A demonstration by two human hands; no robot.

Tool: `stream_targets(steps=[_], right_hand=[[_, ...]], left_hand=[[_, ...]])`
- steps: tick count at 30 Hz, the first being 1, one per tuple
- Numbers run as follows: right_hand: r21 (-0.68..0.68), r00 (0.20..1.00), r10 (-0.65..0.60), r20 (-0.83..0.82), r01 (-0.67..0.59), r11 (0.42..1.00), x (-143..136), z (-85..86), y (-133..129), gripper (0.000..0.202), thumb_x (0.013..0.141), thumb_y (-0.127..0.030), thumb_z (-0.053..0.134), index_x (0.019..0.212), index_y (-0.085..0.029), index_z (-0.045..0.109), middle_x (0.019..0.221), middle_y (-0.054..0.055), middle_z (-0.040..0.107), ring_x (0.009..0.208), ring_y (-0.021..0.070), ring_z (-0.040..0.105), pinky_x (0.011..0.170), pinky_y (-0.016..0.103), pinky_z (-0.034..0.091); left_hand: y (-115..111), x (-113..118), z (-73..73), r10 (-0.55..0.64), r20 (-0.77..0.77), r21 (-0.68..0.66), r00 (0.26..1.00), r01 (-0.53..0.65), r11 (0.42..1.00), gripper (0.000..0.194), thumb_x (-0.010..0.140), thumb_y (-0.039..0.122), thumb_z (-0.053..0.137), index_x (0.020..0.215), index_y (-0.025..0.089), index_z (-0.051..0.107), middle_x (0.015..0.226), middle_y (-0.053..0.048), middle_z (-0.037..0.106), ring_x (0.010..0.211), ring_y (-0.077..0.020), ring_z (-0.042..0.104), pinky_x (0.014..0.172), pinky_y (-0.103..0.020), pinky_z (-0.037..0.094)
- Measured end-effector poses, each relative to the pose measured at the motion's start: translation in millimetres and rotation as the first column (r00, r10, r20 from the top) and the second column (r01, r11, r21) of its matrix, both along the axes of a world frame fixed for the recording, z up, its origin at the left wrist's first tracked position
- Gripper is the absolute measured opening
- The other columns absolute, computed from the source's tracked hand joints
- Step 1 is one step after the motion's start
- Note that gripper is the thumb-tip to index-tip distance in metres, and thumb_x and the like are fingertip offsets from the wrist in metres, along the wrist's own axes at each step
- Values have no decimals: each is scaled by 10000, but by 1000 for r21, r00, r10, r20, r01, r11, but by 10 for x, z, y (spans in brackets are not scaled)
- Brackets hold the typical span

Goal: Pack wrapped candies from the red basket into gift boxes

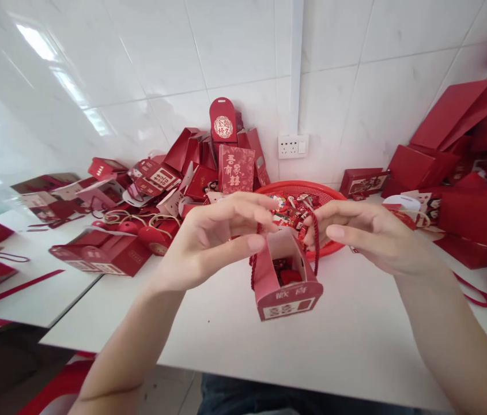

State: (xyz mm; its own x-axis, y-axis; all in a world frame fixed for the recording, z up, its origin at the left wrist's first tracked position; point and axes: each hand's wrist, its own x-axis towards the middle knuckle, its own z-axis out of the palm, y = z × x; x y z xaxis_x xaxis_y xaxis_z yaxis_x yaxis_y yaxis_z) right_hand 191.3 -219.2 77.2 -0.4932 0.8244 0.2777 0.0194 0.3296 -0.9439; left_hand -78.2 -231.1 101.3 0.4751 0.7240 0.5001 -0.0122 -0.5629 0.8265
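A small red gift box [287, 291] with white panels and printed characters is in front of me, its top flaps standing apart. Something red lies inside it. My left hand [221, 239] is at its left upper side, thumb by the flap and fingers curved over the red cord handle there. On the other side, my right hand [358, 233] has its fingers through the loop of the other red cord handle [316, 245]. The box is tilted towards me and seems to hang from the cords. The fingertips are partly hidden behind the box and cords.
Behind the box stands a red plastic basket [312, 187] of wrapped sweets. Piled red gift boxes [152, 178] line the left, with a larger red box [105, 251] closer. More red boxes [425, 167] are stacked right. A tiled wall with a socket [293, 146] backs the white table [226, 334].
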Motion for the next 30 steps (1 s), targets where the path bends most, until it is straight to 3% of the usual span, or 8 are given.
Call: stream_targets(steps=[4, 9, 13, 17, 23, 27, 30], right_hand=[[133, 983, -174, -62, 181, 974, 18, 71, -162, 402, 871, -522, 724, 1179, -265, 702, 1178, 76, 746, 1101, 287, 711, 910, 441, 601], [307, 922, -387, -26, 376, 874, 71, 83, -245, 429, 904, -574, 660, 1263, -340, 686, 1297, 57, 700, 1254, 352, 629, 1021, 539, 560], [407, 878, -474, 72, 408, 817, 67, 42, -230, 476, 940, -579, 608, 1334, -314, 651, 1365, 56, 663, 1304, 348, 591, 1115, 542, 485], [445, 882, -460, 102, 373, 814, 63, 5, -230, 533, 968, -550, 585, 1426, -278, 577, 1426, 72, 621, 1314, 338, 582, 1124, 539, 470], [481, 877, -453, 162, 331, 812, 38, -4, -252, 626, 949, -557, 611, 1495, -272, 497, 1494, 89, 560, 1375, 363, 524, 1138, 542, 456], [483, 869, -459, 186, 326, 813, 26, -19, -241, 636, 944, -561, 613, 1502, -281, 490, 1487, 91, 568, 1364, 366, 536, 1117, 550, 480], [460, 890, -426, 162, 314, 830, 37, -23, -242, 597, 950, -527, 621, 1490, -303, 499, 1448, 82, 604, 1317, 345, 585, 1067, 536, 533]], left_hand=[[85, 261, 159, -10, -66, 111, 998, 18, 994, 160, 849, 215, 755, 1005, 181, 750, 1225, -103, 687, 1005, -248, 728, 866, -369, 625], [244, 575, 232, -41, -54, 83, 998, 46, 996, 251, 829, 207, 767, 1072, 182, 712, 1089, -70, 729, 984, -245, 735, 799, -336, 630], [368, 812, 198, -5, -31, 111, 1000, 9, 994, 298, 792, 182, 773, 1080, 187, 695, 1108, -50, 726, 938, -227, 741, 751, -308, 622], [447, 964, 139, 50, -42, 154, 998, -43, 987, 326, 792, 144, 738, 1110, 188, 681, 1170, -60, 711, 869, -202, 740, 729, -304, 614], [461, 991, 104, 83, -83, 184, 993, -67, 981, 279, 786, 114, 699, 1058, 176, 677, 1126, -57, 731, 862, -198, 737, 775, -322, 616], [468, 883, 128, 20, -51, 71, 999, -16, 997, 227, 801, 140, 700, 1025, 165, 683, 983, -47, 746, 848, -201, 738, 758, -322, 617], [507, 722, 172, 42, -14, 18, 999, -42, 999, 227, 802, 150, 702, 1028, 177, 699, 906, -27, 737, 834, -199, 730, 726, -317, 603]])
